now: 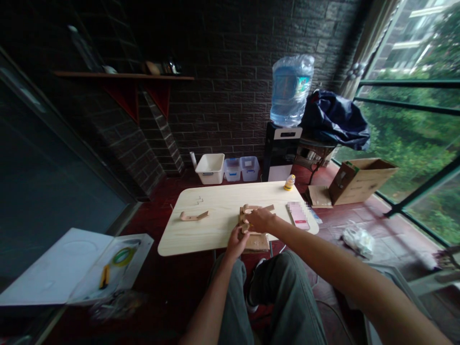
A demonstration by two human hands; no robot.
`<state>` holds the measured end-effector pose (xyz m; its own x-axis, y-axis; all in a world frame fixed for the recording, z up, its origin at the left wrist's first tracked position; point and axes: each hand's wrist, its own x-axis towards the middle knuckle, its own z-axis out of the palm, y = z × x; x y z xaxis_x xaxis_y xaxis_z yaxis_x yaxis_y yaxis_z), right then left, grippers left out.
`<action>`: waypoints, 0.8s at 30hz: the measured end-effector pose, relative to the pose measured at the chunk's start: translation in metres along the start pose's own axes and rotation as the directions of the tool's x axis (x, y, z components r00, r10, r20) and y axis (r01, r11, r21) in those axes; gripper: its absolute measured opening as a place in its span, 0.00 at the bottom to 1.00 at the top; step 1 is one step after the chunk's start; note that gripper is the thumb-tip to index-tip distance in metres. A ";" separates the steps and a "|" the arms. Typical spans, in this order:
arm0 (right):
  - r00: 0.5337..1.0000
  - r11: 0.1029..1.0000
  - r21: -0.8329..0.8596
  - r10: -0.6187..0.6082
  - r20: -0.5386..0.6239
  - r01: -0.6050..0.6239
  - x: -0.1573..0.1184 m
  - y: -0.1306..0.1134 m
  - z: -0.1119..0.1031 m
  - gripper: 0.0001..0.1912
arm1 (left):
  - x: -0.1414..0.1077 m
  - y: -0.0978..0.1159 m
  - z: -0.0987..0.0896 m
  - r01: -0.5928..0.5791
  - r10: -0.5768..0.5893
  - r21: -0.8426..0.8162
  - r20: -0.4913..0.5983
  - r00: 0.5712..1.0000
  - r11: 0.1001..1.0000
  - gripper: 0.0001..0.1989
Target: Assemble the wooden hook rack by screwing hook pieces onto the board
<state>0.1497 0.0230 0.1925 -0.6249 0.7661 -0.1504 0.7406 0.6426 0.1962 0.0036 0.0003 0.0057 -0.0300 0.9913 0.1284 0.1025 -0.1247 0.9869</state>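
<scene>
My left hand [236, 240] is at the near edge of the pale table [219, 239], its fingers closed on a small wooden piece [245, 227] with a rounded end. My right hand [262, 219] reaches in from the right, its fingers closed against the same spot. Anything between those fingers is too small to make out. Just behind the hands lies another wooden piece [269, 208], partly covered by the right hand. On the left of the table rests a curved wooden hook-like piece [194, 216]. Small thin metal bits [200, 200] lie beyond it.
A brown flat package [257, 243] sits at the near edge. To the right lie a pink-screened phone-like slab [298, 215] and a small yellow-based bottle [289, 182]. Plastic bins [210, 168] and a water dispenser [283, 143] stand behind. An open white case [132, 268] is at left.
</scene>
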 end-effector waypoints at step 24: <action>0.996 0.999 0.030 -0.047 0.072 0.045 -0.006 0.004 -0.008 0.15 | 0.001 0.000 0.002 -0.001 0.001 -0.022 0.030 1.000 1.000 0.16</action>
<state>0.1543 0.0212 0.2019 -0.6398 0.7336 -0.2290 0.7187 0.6767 0.1597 0.0056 0.0018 0.0060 -0.0004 0.9919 0.1267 0.0803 -0.1262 0.9887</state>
